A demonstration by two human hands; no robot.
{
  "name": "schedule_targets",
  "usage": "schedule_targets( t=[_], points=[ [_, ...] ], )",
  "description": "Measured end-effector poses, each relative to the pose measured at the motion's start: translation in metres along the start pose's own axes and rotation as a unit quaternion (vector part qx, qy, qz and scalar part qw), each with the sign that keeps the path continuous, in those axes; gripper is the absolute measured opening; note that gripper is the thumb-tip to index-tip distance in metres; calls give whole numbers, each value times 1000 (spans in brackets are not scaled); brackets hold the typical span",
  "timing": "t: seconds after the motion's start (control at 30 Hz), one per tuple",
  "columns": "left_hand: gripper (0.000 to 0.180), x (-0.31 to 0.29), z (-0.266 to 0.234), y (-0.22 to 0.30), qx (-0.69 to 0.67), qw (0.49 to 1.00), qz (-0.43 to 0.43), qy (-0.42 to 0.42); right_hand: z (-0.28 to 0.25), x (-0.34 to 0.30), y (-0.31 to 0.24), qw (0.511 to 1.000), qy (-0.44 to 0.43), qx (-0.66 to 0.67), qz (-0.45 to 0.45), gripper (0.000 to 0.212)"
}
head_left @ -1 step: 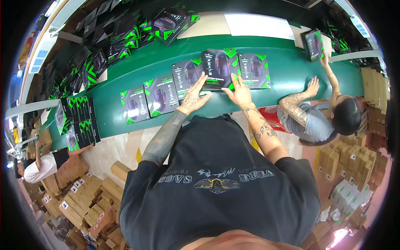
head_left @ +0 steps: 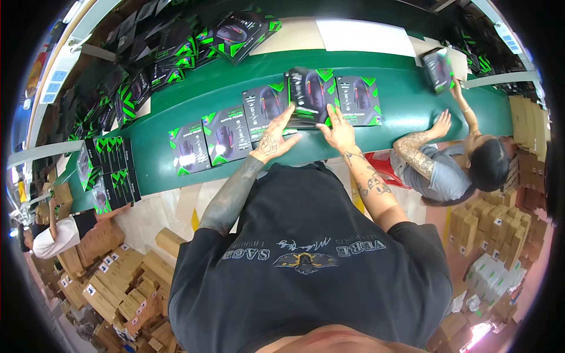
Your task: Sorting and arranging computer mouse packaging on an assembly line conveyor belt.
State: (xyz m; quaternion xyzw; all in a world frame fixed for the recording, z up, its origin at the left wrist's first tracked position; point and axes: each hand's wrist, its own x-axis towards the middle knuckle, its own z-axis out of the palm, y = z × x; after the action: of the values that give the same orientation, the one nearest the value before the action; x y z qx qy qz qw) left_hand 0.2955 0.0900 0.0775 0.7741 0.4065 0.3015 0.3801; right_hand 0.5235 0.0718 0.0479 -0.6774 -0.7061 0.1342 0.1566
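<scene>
Green tabletop shows between left hand and right hand, holding a box by its edges

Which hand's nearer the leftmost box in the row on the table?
Left. The left hand is right of the leftmost box, past the second box; the right hand is farther right.

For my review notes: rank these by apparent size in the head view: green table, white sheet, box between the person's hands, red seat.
1. Green table
2. White sheet and box: alike, so not ranked; the sheet lies farther back
3. Red seat, visible part only
</scene>
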Motion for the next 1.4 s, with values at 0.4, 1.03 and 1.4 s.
schedule_targets(
  t=[0.4,1.03,1.4],
  points=[
    [109,-28,-27,-69,436,883,-118,-128,-30,6,18,961,53,218,161,31],
    [93,-37,-3,-2,175,966,-25,187,-14,74,5,989,-38,64,-126,71],
    [103,-76,-35,-29,354,921,-141,-85,13,14,-47,975,-147,165,11,37]
  ],
)
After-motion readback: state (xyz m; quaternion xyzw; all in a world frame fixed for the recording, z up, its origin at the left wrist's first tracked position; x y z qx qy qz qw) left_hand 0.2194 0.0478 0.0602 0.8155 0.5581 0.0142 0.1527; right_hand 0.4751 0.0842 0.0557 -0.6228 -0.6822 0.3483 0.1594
